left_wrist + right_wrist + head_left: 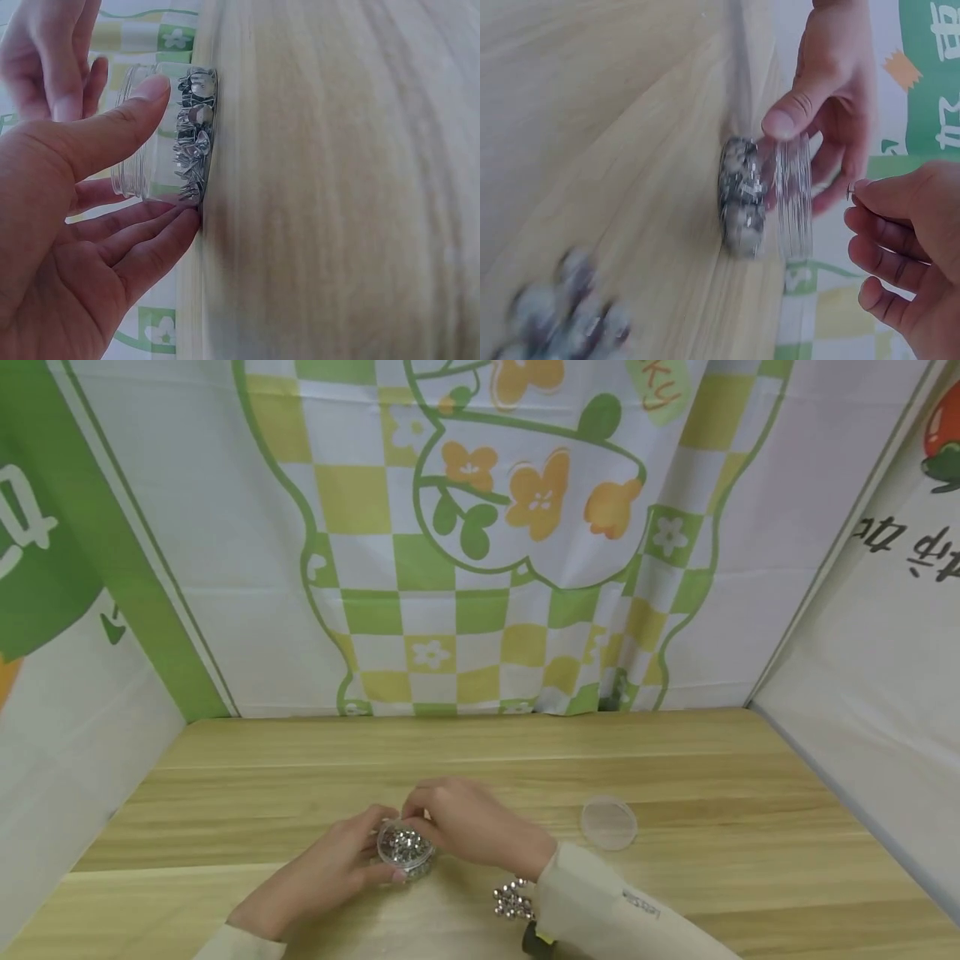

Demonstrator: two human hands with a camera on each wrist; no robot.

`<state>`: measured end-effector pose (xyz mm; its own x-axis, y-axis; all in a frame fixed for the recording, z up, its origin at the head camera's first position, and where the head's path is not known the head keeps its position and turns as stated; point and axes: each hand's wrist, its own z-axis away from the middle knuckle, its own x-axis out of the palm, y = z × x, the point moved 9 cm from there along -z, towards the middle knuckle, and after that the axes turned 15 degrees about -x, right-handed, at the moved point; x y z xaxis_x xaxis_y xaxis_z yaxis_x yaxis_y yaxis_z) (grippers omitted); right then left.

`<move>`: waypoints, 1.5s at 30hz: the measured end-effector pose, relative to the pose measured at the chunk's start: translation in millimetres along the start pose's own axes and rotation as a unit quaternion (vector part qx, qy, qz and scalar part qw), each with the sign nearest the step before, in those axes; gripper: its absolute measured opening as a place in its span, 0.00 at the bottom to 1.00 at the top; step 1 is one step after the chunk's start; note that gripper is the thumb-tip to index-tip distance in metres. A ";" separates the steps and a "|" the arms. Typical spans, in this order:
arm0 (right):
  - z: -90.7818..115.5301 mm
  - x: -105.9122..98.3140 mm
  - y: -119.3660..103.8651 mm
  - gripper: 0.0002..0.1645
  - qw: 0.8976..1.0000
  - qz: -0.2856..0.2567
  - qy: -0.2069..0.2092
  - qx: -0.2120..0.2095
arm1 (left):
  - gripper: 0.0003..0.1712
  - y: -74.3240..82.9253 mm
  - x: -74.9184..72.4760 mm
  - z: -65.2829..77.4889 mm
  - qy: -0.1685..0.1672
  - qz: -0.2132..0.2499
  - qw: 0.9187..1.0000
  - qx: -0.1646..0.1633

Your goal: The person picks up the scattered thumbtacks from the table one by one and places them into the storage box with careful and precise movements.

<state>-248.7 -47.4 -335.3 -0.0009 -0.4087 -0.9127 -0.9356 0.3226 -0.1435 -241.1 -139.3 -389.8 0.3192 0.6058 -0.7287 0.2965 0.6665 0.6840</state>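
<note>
A clear round jar [407, 847] stands on the wooden table with a layer of silver thumbtacks [195, 127] at its bottom. My left hand [341, 864] holds it, thumb on the near side and fingers around the far side. Just over the open, threaded mouth, my right hand [468, 827] pinches one small silver thumbtack [850, 191] between thumb and forefinger. Its other fingers are curled loosely. A small cluster of shiny silver round-headed pieces [513, 900] lies on the table near the right sleeve.
A clear round lid [609, 823] lies flat on the wooden table [712, 777] to the right, beyond the right forearm. A dark object [538, 941] shows partly beneath the right sleeve. Printed cloth [480, 643] hangs along the table's far edge and both sides.
</note>
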 end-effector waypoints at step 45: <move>103.2 -12.1 21.7 0.04 0.996 -0.018 -0.047 0.068 | 0.38 -1.5 -1.5 0.7 0.025 -0.011 1.000 -0.010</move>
<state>-232.6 52.6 -366.8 0.0706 -0.3416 -0.9372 -0.8777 0.4251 -0.2211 -241.4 -141.6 -389.7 0.2665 0.6111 -0.7453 0.2842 0.6891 0.6666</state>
